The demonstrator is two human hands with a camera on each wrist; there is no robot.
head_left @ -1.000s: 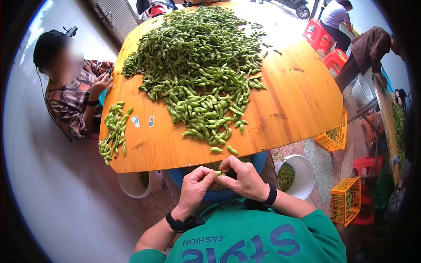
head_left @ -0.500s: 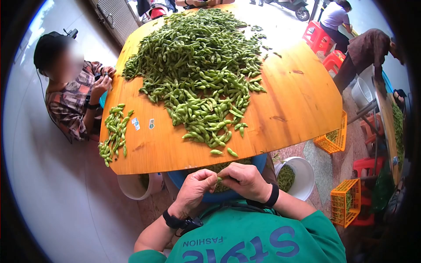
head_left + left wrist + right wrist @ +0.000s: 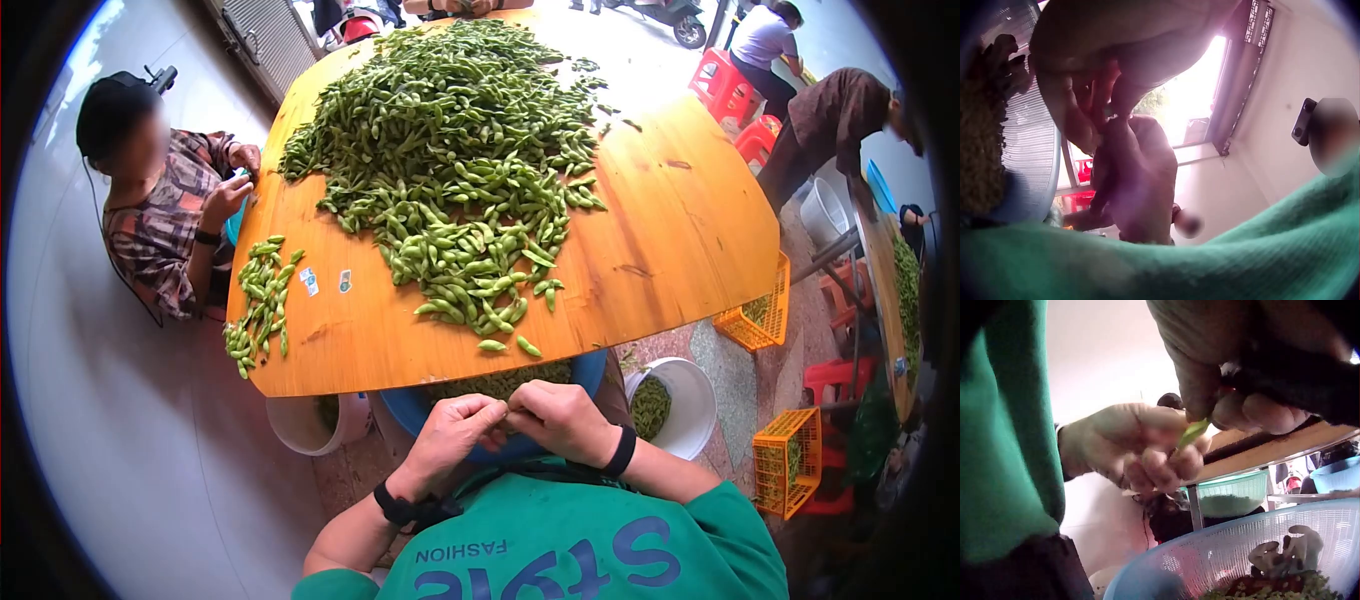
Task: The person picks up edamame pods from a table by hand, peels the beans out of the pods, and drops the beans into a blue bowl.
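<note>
A green pod (image 3: pixel 1194 432) is pinched between the two hands in the right wrist view. The left hand (image 3: pixel 455 435) has its fingers curled round one end, and the right hand (image 3: pixel 565 420) pinches the other end with thumb and fingers. Both hands meet just off the near table edge, above a blue basket (image 3: pixel 596 372) holding small green pieces. In the head view the fingers mostly hide the pod. On the wooden table (image 3: pixel 660 220) lies a large heap of green pods (image 3: pixel 450 130), with two loose pods (image 3: pixel 491 345) near the edge.
A smaller group of pods (image 3: pixel 262 310) lies at the table's left, by stickers (image 3: pixel 345 281). White buckets (image 3: pixel 690 400) stand below on both sides. Yellow crates (image 3: pixel 788 460) and red stools (image 3: pixel 722 85) are at the right. A seated person (image 3: pixel 165 220) is at the left.
The left hand's fingertips have shifted right against the right hand's, and the pod between them is less visible. At the left, the seated person's hands and head have moved slightly.
</note>
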